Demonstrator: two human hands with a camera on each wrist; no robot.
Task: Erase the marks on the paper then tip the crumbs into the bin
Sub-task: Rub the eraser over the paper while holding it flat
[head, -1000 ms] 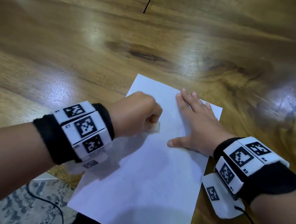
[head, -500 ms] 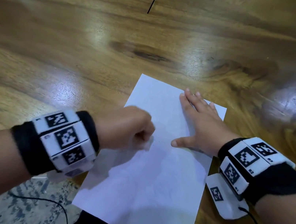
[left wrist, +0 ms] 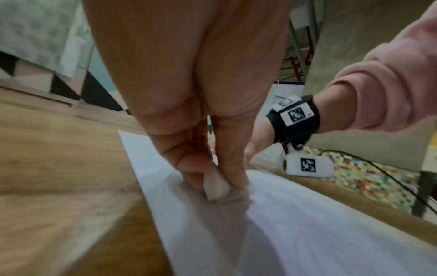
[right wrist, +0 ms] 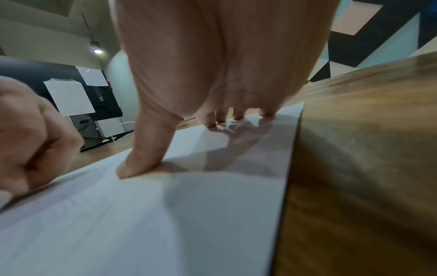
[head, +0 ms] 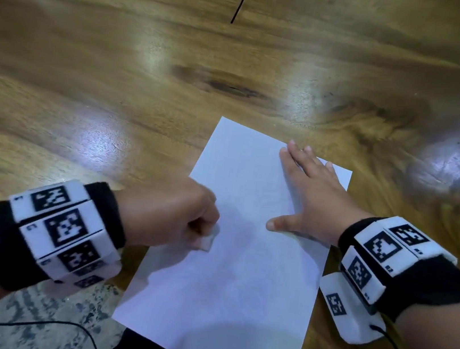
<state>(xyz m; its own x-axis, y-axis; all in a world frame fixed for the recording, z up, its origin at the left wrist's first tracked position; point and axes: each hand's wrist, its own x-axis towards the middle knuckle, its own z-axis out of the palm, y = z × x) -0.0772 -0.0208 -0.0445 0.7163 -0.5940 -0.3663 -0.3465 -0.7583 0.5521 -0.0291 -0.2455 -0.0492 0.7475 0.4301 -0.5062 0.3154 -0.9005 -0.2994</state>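
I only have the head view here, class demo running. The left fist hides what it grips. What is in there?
Observer: A small white eraser, pinched by the left hand; its lower end touches the paper.
Operator: Is the right hand flat on the sheet?
Observer: No. The right hand arches; only its thumb and fingers press down.
Operator: Any bin nearby?
Observer: None shows in any view; the wrist views add only walls and a pink sleeve.
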